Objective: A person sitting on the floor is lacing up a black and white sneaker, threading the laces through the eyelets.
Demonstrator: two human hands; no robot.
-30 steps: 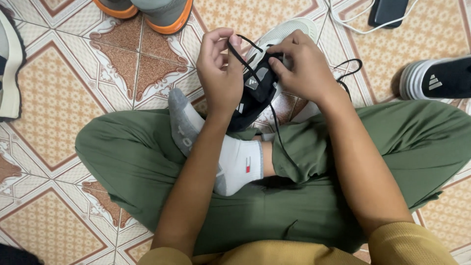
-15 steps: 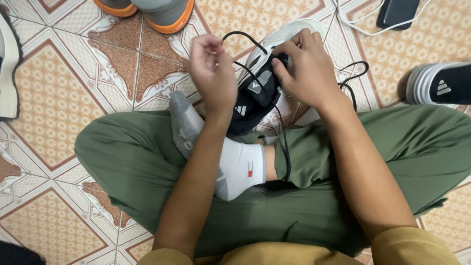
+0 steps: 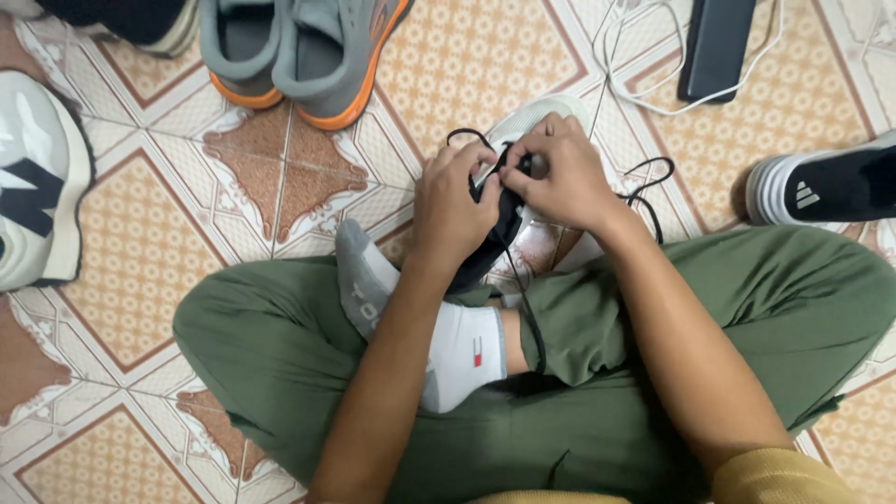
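Observation:
I sit cross-legged on a tiled floor in green trousers, a white and grey sock (image 3: pixel 448 336) showing. A black shoe with a white sole (image 3: pixel 537 119) rests in front of my legs. My left hand (image 3: pixel 448 207) grips the shoe's black upper and pinches the black lace (image 3: pixel 518 280) near the eyelets. My right hand (image 3: pixel 558 177) holds the shoe from the right, fingertips meeting the left hand's at the lace. The lace's loose end trails down over my trouser leg; another loop lies to the right of the shoe (image 3: pixel 649 182).
A pair of grey shoes with orange soles (image 3: pixel 308 51) stands at the top. A white and black sneaker (image 3: pixel 33 177) lies at the left edge. A matching black shoe (image 3: pixel 826 191) sits at right. A dark phone (image 3: pixel 714 47) with white cable (image 3: pixel 635 70) lies top right.
My left hand, which had pulled the lace up and to the left, has come back down onto the shoe beside my right hand. The view has tilted up, showing more floor.

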